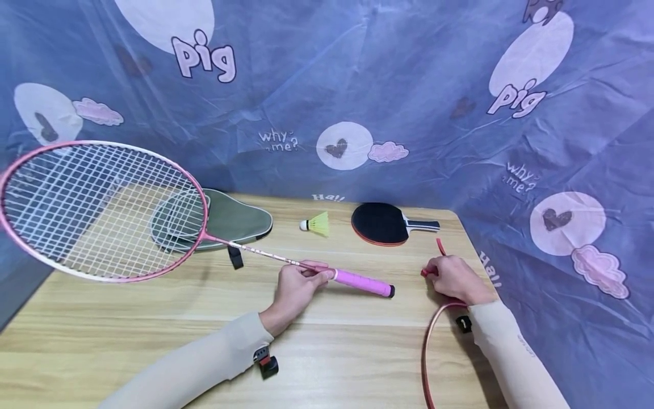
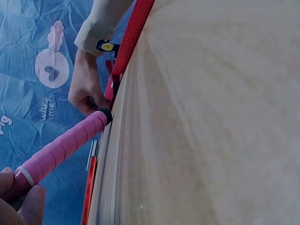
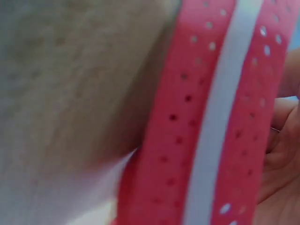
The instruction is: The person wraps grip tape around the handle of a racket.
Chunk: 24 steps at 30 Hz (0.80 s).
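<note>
A badminton racket with a pink frame is held up in my left hand, whose thumb and fingers pinch it where the shaft meets the pink-wrapped handle. Its strung head points to the far left, its black butt end to the right. At the right side of the table, my right hand has curled fingers around a red perforated grip tape. From that hand, the tape hangs in a long loop toward the front. A pale stripe runs along the tape in the right wrist view. The right fingertips are partly hidden.
A green racket case lies at the back left, partly behind the strings. A yellow shuttlecock and a black table tennis bat lie along the back. Blue printed cloth hangs behind and to the right of the wooden table.
</note>
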Each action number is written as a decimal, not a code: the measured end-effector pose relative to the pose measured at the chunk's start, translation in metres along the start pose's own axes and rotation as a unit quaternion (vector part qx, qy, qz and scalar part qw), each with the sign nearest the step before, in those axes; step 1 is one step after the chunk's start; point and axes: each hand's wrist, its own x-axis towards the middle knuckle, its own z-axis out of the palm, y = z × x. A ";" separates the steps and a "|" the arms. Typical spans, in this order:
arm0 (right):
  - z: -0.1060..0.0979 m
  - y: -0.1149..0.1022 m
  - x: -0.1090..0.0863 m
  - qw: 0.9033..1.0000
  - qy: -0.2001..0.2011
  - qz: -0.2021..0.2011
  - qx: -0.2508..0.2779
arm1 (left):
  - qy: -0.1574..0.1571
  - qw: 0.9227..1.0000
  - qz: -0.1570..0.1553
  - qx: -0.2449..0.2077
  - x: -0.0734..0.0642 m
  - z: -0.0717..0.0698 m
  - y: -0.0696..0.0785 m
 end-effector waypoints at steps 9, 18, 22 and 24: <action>-0.020 0.003 0.008 0.967 0.091 0.115 0.210 | -0.002 1.000 0.010 0.009 0.000 -0.001 -0.002; -0.050 -0.027 0.023 0.839 0.128 0.076 0.523 | -0.001 1.000 0.007 0.013 0.001 -0.001 -0.002; -0.064 -0.048 0.035 0.863 0.102 0.054 0.492 | -0.004 1.000 0.011 0.013 0.000 -0.001 -0.003; -0.070 -0.060 0.043 0.877 0.093 0.041 0.470 | -0.005 1.000 0.012 0.011 0.001 -0.001 -0.004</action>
